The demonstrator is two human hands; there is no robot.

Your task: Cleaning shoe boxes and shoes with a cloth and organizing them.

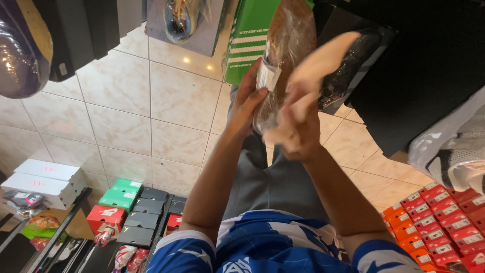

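Over tiles, both hands [273,114] hold wrapped shoe [288,55] upright.

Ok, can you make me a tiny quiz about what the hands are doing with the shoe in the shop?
1. True or false: the left hand touches the plastic-wrapped shoe.
2. What does the right hand grip? A) a pale shoe sole B) a red box C) a hanger
3. What colour are the stacked boxes low on the right side of the picture?

Key: 1 true; 2 A; 3 red and orange.
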